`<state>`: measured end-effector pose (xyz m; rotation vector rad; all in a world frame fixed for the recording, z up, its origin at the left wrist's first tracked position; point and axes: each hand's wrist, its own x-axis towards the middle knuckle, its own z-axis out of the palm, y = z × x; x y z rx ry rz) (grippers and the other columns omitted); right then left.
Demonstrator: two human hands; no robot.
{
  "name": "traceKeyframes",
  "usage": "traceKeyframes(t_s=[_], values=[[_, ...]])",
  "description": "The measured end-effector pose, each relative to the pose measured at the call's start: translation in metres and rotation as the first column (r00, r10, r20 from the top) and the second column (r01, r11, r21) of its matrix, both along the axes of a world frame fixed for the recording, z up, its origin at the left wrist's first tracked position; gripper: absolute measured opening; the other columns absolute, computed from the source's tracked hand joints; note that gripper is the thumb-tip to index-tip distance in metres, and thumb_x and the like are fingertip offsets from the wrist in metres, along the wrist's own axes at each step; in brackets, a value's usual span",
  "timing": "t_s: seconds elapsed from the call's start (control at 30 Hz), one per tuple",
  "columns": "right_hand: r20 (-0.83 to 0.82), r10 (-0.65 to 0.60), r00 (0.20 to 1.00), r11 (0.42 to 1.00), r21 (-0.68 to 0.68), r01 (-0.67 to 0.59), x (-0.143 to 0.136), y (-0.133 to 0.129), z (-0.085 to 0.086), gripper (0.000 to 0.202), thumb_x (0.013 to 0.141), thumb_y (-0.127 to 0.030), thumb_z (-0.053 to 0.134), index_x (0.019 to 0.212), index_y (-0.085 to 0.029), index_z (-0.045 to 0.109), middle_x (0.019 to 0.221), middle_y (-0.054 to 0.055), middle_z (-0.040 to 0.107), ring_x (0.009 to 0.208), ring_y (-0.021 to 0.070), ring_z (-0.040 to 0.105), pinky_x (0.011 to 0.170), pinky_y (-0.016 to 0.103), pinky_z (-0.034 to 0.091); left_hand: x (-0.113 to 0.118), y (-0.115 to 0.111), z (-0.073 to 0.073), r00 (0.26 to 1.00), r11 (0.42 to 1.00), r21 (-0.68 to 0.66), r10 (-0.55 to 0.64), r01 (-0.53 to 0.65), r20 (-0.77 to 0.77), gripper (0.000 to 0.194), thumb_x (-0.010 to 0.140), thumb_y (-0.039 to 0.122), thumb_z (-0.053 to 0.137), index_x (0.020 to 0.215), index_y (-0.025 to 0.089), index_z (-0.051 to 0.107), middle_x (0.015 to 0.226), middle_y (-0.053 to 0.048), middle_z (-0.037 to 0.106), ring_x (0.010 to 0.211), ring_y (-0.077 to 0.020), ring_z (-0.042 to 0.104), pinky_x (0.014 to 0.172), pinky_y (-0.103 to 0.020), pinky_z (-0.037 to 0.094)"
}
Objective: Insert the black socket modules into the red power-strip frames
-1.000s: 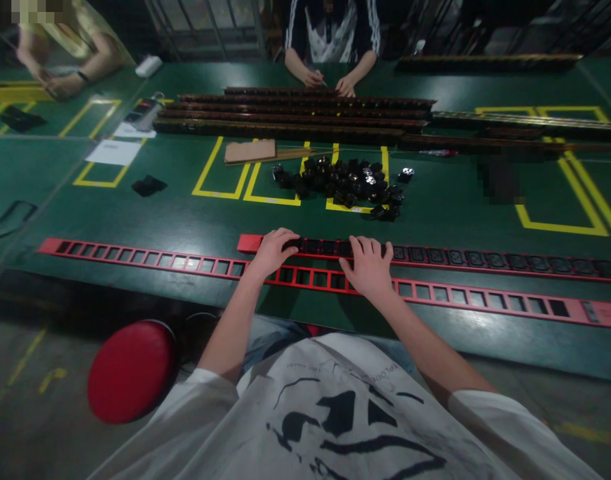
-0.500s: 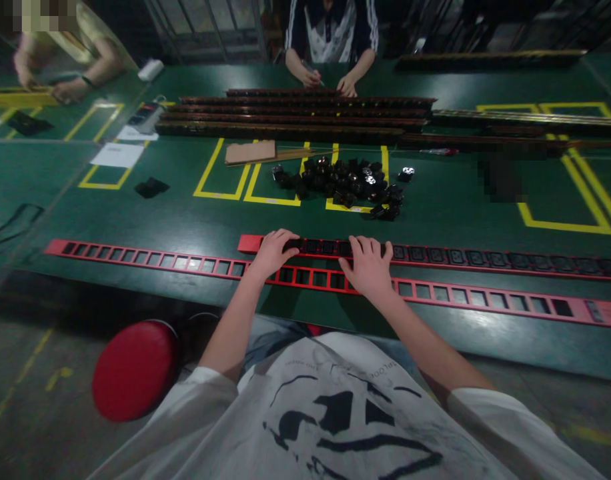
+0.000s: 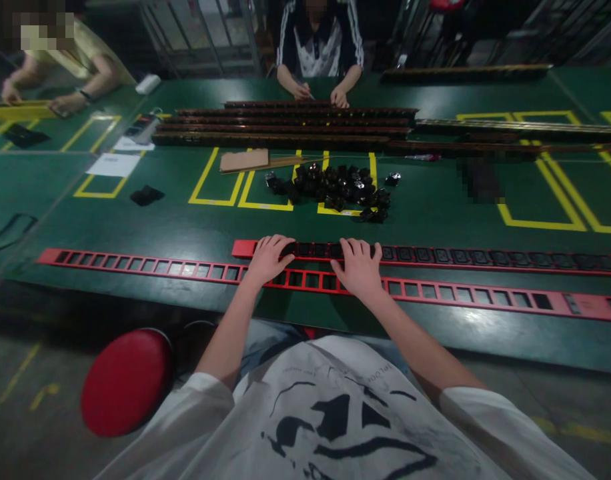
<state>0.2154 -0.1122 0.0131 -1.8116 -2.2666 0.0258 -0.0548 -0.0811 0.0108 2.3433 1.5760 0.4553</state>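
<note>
A long red power strip (image 3: 244, 249) with a row of black sockets (image 3: 423, 255) set in it lies across the table. My left hand (image 3: 270, 261) is closed over the strip near its left end, fingers on the far side and thumb on the near side. Farther right, my right hand (image 3: 360, 268) grips the same strip, its fingers bent over the sockets. Several sockets show between the hands; those beneath the fingers are hidden. Nearer me lies a second red frame (image 3: 160, 267) with mostly open square slots, passing under my wrists.
A pile of loose black parts (image 3: 335, 185) lies beyond the strip. Behind it are stacked dark rails (image 3: 285, 130) and a cardboard piece (image 3: 244, 160). Two people work across the green table (image 3: 185, 227). A red stool (image 3: 127, 382) stands at lower left.
The camera view has shifted slightly, so the table scene sits a little differently. Both hands keep about the same places on the strip.
</note>
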Motion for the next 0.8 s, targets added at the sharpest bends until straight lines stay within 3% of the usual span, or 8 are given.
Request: traceKeyframes(t_s=[0.6,0.8], values=[[-0.015,-0.006,1.0,1.0,0.014,0.006,0.003,-0.001,-0.003,0.056,0.098,-0.044,0.047,0.144,-0.013,0.05,0.14,0.019,0.058,0.128,0.0359,0.044,0.115,0.066,0.019,0.004,-0.001,0.002,1.0,1.0,-0.004,0.012,-0.012,0.026,0.037,0.095,0.039,0.057,0.129,0.025,0.061,0.126,-0.007,0.065,0.117,-0.0277,0.057,0.104,-0.045,0.042],[0.01,-0.007,1.0,1.0,-0.007,0.007,0.003,-0.001,0.0,0.056,0.098,-0.044,0.047,0.145,-0.014,0.049,0.141,0.019,0.057,0.129,0.0356,0.044,0.115,0.064,0.019,0.004,0.031,0.007,0.993,0.996,-0.085,0.016,-0.006,0.119,0.026,0.099,0.041,0.05,0.099,0.022,0.068,0.103,-0.005,0.067,0.099,-0.0231,0.064,0.089,-0.038,0.052]])
